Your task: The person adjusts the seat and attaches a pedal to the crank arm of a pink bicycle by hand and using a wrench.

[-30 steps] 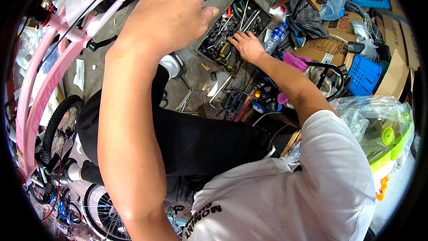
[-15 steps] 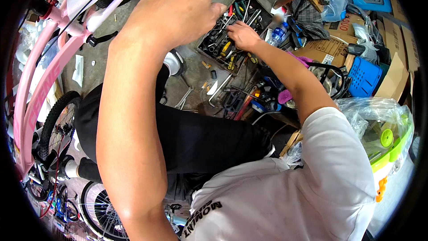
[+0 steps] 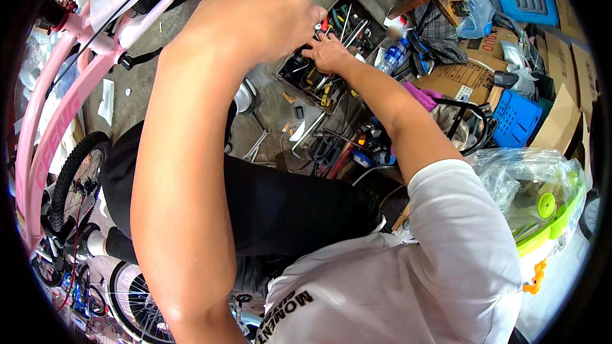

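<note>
A dark tool box (image 3: 370,7) on the concrete floor holds a jumble of hand tools, among them a yellow-handled one (image 3: 326,97). Over its middle is my right hand (image 3: 328,54), fingers apart and reaching down among the tools, with nothing visibly held. My left hand (image 3: 261,9) is raised close to the camera, left of the box. Its back and thumb tip show; the other fingers are bent out of sight, and whatever they may hold is hidden. Between the box and my black-trousered leg lie a wrench (image 3: 256,145) and an L-shaped hex key (image 3: 307,132).
At the left stands a pink bicycle frame (image 3: 54,121). A water bottle (image 3: 393,56) is beside the box's right side, with a wooden stool (image 3: 421,3) behind. Farther right are a cardboard box (image 3: 456,76), a blue basket (image 3: 516,118) and a clear plastic bag (image 3: 510,175).
My right hand has shifted left and slightly down across the tool box, and its fingers are more spread. My left hand stays raised in nearly the same place. The view has shifted slightly.
</note>
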Action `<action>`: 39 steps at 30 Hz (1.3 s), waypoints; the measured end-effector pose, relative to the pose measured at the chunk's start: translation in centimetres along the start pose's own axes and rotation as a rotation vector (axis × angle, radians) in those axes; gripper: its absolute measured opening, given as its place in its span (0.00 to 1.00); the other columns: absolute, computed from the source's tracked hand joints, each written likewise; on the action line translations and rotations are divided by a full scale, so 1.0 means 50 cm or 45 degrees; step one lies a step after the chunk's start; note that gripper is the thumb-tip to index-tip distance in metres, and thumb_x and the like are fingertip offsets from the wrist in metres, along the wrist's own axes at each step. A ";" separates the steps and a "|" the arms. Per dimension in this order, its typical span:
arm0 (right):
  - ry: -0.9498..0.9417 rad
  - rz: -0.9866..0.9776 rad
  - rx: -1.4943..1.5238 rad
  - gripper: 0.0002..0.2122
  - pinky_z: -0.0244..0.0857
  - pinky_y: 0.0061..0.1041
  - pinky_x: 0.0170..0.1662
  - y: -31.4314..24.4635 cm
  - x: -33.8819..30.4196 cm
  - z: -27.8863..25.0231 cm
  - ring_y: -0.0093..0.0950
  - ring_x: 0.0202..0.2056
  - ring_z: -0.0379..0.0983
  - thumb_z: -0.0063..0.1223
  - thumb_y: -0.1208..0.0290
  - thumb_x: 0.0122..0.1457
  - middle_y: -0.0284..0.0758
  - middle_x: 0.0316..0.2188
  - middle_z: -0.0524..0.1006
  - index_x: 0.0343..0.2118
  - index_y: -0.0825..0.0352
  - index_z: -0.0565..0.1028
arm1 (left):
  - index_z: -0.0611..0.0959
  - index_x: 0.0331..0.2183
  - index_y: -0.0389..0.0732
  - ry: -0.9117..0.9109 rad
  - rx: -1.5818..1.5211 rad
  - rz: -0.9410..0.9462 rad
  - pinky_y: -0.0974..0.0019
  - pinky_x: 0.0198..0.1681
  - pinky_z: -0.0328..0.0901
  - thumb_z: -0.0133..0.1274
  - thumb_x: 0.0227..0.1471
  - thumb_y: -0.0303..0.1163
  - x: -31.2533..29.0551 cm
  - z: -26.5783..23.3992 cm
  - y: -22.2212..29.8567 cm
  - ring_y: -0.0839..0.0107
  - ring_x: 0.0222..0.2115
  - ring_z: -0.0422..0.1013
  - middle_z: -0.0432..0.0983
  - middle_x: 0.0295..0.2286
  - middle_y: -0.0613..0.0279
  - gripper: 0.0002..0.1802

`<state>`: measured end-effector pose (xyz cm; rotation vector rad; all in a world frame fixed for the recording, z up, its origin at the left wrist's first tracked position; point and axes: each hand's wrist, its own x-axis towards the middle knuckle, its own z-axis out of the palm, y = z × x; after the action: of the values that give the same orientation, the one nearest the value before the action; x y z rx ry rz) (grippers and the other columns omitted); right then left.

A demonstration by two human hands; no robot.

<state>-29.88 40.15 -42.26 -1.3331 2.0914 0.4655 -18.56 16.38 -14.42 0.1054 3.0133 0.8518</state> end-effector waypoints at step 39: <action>0.463 -0.262 0.308 0.18 0.63 0.38 0.58 0.136 -0.154 0.031 0.42 0.54 0.70 0.49 0.86 0.49 0.36 0.60 0.71 0.43 0.61 0.72 | 0.87 0.37 0.32 -0.270 -0.091 -0.238 0.50 0.48 0.71 0.56 0.56 0.39 0.007 -0.094 0.038 0.47 0.42 0.79 0.82 0.37 0.40 0.18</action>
<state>-33.17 49.28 -38.58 -1.5518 2.1747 -0.1249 -18.93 15.57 -9.43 -0.0801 2.7406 0.8679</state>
